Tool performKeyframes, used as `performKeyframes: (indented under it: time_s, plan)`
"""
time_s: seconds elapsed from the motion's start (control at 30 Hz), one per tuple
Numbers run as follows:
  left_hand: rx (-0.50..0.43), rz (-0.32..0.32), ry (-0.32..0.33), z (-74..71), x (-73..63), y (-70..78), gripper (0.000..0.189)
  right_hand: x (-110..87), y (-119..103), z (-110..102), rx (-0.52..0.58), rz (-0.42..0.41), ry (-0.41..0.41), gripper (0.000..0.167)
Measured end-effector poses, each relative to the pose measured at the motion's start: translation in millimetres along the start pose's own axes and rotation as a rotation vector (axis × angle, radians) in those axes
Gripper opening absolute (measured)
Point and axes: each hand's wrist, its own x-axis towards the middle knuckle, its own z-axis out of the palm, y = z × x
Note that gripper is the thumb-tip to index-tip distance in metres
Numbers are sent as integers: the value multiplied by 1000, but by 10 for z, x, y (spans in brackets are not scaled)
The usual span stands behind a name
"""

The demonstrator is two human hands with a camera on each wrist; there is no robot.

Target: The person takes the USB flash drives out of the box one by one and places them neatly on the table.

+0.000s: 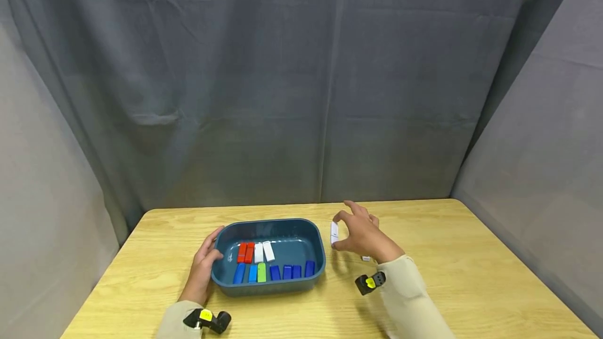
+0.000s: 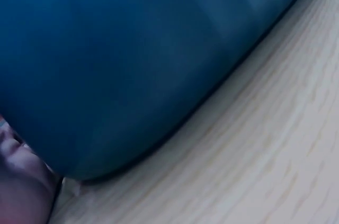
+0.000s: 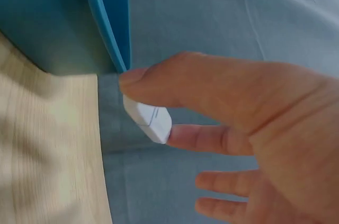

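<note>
Held apparently clear of the pale wood-grained bench [image 1: 471, 276]: a small white rectangular block [image 3: 153, 123] with thin lines across one face, just beside the right end of a dark blue-green plastic basin [image 1: 264, 289] with rounded corners. Pinched near its two ends by the right hand [image 1: 365, 234], with thumb and one fingertip parted only by the block's length; other visible fingers held away from it, gripping nothing. Looks light, stiff and smooth, probably hard plastic; likely to bear a firm squeeze without denting, yet liable to pivot or slip if caught off-centre. Best taken by both ends or across the narrow sides, with even pressure. Within the basin, in two loose rows: two red blocks [image 1: 242, 252] and two white blocks [image 1: 258, 252] farther off; nearer, a blue block [image 1: 239, 273], a lighter blue block [image 1: 253, 274], a green block [image 1: 261, 272] and four dark blue blocks [image 1: 287, 272]. At the basin's left end, holding its wall, the left hand [image 1: 201, 271], thumb over the rim, fingers outside; how firmly, impossible to tell. Near the right wrist, a small white piece [image 1: 365, 258], partly hidden. Behind everything, a grey cloth curtain [image 1: 259, 93].
</note>
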Motion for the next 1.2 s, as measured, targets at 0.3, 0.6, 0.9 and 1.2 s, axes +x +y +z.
performKeyframes:
  time_s: [0.3,0.6,0.9,1.2]
  plan:
    - [17,10,5,-78,-51,-9,69,-91,147,24,-36,75,-28,45]
    - [-2,6,-24,-150,-30,37,67,-99,281,21,18,104,-99,45]
    - [-3,1,-15,-170,-64,64,67,-76,405,138,53,158,-216,47]
    - [14,14,-15,-196,-57,60,68,-59,458,230,100,211,-240,54]
